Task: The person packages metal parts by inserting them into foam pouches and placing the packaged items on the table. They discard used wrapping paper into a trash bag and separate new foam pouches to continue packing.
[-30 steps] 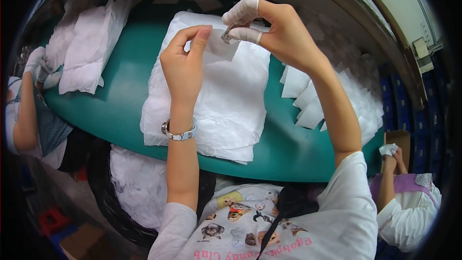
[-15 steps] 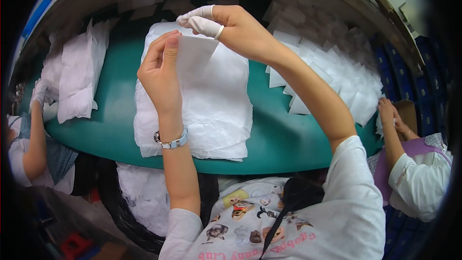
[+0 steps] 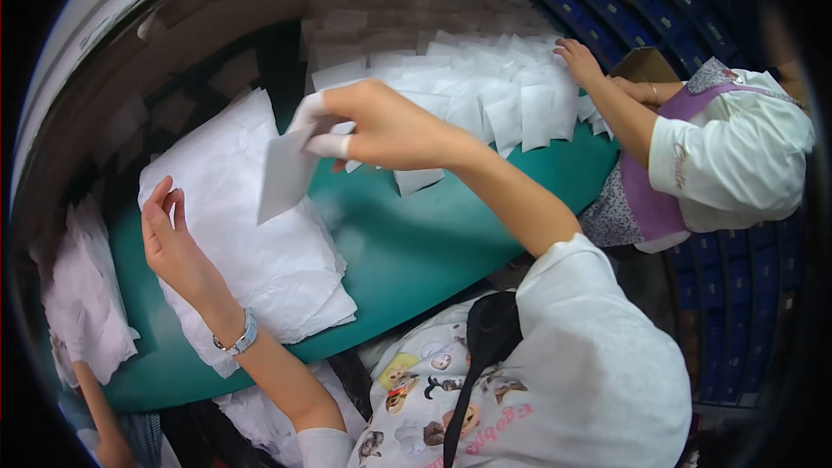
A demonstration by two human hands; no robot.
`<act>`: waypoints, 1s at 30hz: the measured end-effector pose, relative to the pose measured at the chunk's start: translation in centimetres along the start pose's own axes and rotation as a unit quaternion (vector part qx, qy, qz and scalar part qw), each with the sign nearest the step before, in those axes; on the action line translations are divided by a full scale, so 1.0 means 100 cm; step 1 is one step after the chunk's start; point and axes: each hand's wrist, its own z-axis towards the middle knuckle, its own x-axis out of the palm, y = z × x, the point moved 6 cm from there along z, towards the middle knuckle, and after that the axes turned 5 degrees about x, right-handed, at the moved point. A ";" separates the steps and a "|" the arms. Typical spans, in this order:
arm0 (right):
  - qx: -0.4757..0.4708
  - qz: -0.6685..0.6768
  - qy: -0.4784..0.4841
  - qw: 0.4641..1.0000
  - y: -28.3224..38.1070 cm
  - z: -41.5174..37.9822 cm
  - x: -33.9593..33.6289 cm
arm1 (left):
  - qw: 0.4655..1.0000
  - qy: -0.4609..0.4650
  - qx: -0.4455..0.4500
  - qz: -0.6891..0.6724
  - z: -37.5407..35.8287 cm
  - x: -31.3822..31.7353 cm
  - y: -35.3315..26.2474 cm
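Clamped between covered thumb and finger of the right hand (image 3: 377, 126): one slip (image 3: 287, 175), flat, white, four-cornered and smooth, tilted in the air in front of the stack (image 3: 251, 256). On that hand, two finger cots (image 3: 328, 146), thin and white. Left hand (image 3: 170, 238) free, fingers loosely bent and apart, at the left part of the stack; touching or just above, cannot tell. On the left wrist, one watch (image 3: 238, 338) with pale blue band. Two stacks of thin white sheets, crinkled, uneven at the edges: one by the hands, one second stack (image 3: 85, 295) farther left. On the smooth green bench (image 3: 416, 247), one heap (image 3: 464, 91) of overlapping flat slips, square-cornered, too many to count. At its right edge, one co-worker's hand (image 3: 579, 61).
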 end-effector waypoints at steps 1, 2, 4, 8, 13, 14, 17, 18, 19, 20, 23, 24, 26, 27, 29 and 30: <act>0.013 0.048 -0.029 0.998 -0.019 -0.018 -0.017 | 1.000 0.004 -0.003 0.003 -0.001 0.001 -0.001; 0.016 0.005 -0.044 0.999 -0.034 -0.039 -0.038 | 1.000 0.008 -0.006 0.006 -0.002 0.003 -0.002; 0.086 -0.084 -0.075 0.990 -0.047 -0.085 -0.077 | 1.000 0.011 -0.015 0.014 -0.005 0.006 -0.001; 0.158 -0.276 -0.071 0.945 -0.098 -0.151 -0.130 | 0.997 0.046 -0.027 0.051 -0.004 0.005 0.011; 0.208 -0.286 -0.227 0.907 -0.154 -0.177 -0.156 | 0.987 0.116 -0.041 0.104 -0.001 0.013 0.034; 0.210 -0.259 -0.262 0.906 -0.160 -0.177 -0.156 | 0.985 0.127 -0.033 0.110 -0.002 0.015 0.033; 0.197 -0.235 -0.326 0.894 -0.164 -0.179 -0.149 | 0.976 0.156 -0.017 0.153 -0.011 0.018 0.021; 0.176 -0.231 -0.354 0.889 -0.165 -0.181 -0.145 | 0.971 0.164 -0.014 0.176 -0.017 0.016 0.017; 0.160 -0.231 -0.401 0.872 -0.161 -0.184 -0.141 | 0.965 0.168 -0.014 0.203 -0.024 0.012 0.012; 0.140 -0.228 -0.443 0.856 -0.156 -0.188 -0.135 | 0.958 0.178 -0.004 0.227 -0.032 0.008 0.007; 0.057 -0.221 -0.484 0.845 -0.140 -0.183 -0.110 | 0.937 0.174 0.000 0.304 -0.054 -0.010 -0.007; 0.019 -0.230 -0.473 0.850 -0.135 -0.178 -0.098 | 0.934 0.159 -0.008 0.319 -0.058 -0.015 -0.011; -0.018 -0.170 -0.399 0.901 -0.123 -0.154 -0.065 | 0.890 0.158 0.004 0.428 -0.061 -0.022 -0.025; -0.042 -0.153 -0.344 0.925 -0.116 -0.142 -0.046 | 0.862 0.162 0.021 0.480 -0.063 -0.020 -0.031; -0.101 -0.127 -0.217 0.963 -0.098 -0.111 -0.011 | 0.819 0.169 0.038 0.547 -0.066 -0.023 -0.030; -0.138 -0.112 -0.147 0.973 -0.086 -0.095 0.010 | 0.805 0.172 0.041 0.566 -0.068 -0.028 -0.018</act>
